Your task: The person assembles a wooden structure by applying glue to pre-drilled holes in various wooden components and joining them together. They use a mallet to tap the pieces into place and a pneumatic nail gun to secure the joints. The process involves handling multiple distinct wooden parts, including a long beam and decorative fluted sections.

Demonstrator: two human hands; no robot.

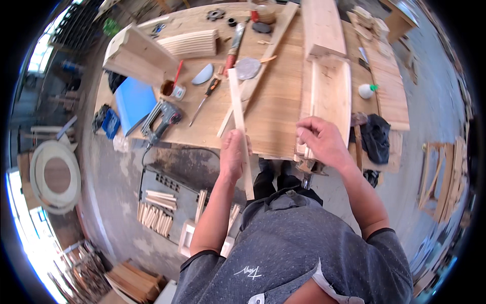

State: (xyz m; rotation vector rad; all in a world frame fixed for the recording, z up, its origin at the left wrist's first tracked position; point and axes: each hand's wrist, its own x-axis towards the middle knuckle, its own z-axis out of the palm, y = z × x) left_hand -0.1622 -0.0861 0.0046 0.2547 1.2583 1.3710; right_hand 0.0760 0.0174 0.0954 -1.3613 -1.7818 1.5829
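1. The left hand is gripping a wooden strip, thumb and fingers pressing around it a little nearer its lower end
2. The strip is slanting from above the tabletop toward the person's shirt, its lower end reaching past the near edge; the view is not showing whether its upper end is touching anything
3. The right hand is curling its fingers toward the thumb beside the near end of a wooden trough; one cannot tell whether they are pinching anything
4. Being slim and bare, the strip is probably handling as light and stiff, slipping little, but risking a snap under hard bending
5. A hold about mid-length, pressing opposite long faces, is likely giving the best balance
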